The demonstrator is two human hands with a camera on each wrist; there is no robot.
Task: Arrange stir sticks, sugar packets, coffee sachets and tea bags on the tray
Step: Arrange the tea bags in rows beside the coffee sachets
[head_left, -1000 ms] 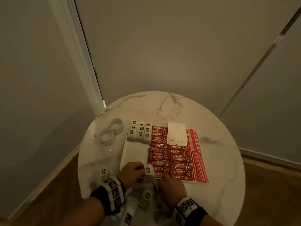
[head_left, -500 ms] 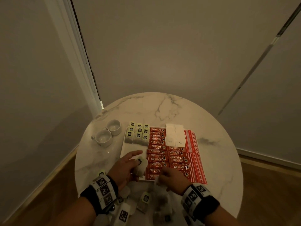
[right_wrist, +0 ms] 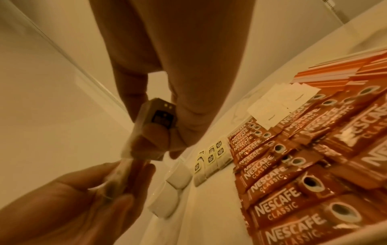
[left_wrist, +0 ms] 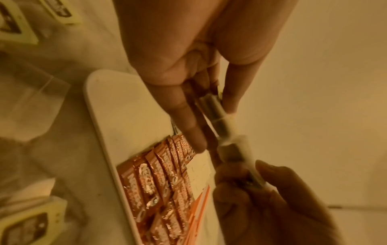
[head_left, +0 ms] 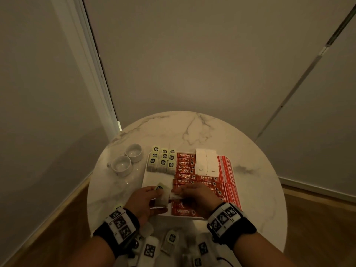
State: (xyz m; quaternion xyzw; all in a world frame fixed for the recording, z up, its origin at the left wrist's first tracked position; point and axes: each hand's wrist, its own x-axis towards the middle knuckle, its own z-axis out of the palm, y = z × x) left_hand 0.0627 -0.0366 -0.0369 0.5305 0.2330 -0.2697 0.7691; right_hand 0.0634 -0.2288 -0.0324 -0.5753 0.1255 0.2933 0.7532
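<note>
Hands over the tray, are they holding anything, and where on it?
Yes: a clear-wrapped tea bag with a pale label. The left hand pinches its label end; the right hand pinches the opposite end, above the white rectangular tray.

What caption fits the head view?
Both hands, left and right, hold a tea bag over the tray.

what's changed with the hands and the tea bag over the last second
The tea bag has moved from the tray's near edge up over the tray's bare left part. Both the left hand and right hand now pinch it. The rows on the tray and the two cups stayed put.
</note>
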